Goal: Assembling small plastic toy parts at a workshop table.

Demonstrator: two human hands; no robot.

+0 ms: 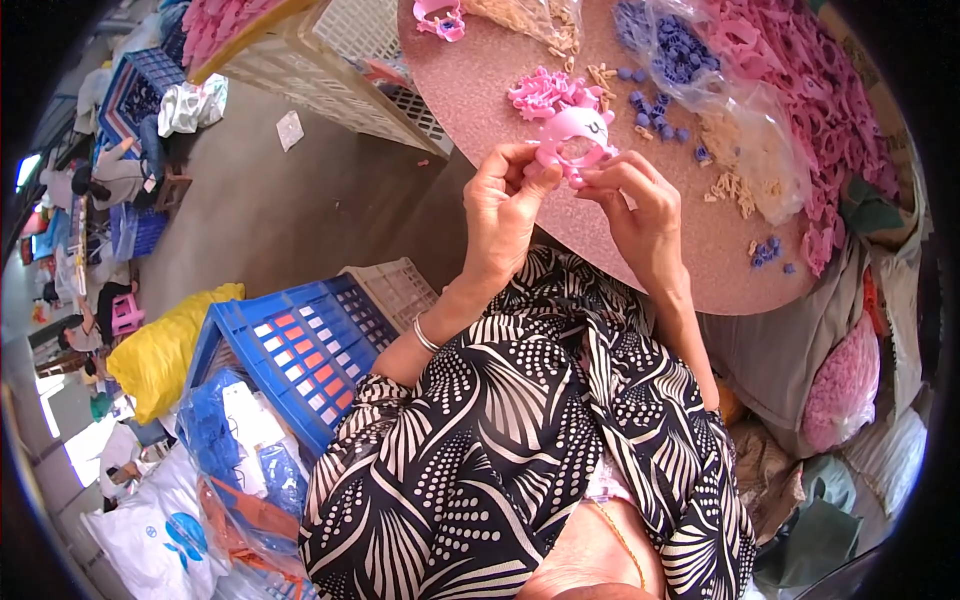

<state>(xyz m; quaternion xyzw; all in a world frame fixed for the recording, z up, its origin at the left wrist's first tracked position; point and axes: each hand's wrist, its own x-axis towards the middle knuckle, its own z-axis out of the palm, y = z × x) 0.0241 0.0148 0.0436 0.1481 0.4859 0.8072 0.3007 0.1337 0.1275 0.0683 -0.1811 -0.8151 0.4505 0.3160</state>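
Observation:
A rounded pink plastic toy part (pixel 578 127) with a hole in its middle and a dark curved mark is held up over the near edge of a round reddish table (pixel 720 265). My left hand (pixel 500 205) pinches its lower left side between thumb and fingers. On the other side, the fingertips of my right hand (pixel 640 205) close on its lower right edge. Just beyond lies a heap of small pink pieces (pixel 542 92). Small blue pieces (pixel 655 115) and beige pieces (pixel 732 192) are scattered to the right. Another pink part (pixel 440 20) sits at the far left.
A big pile of pink parts (pixel 800 90) and clear plastic bags (pixel 765 165) cover the table's right side. Left of me stand a blue crate (pixel 300 350), a yellow sack (pixel 165 345) and a cream basket (pixel 330 75). Other people work at far left.

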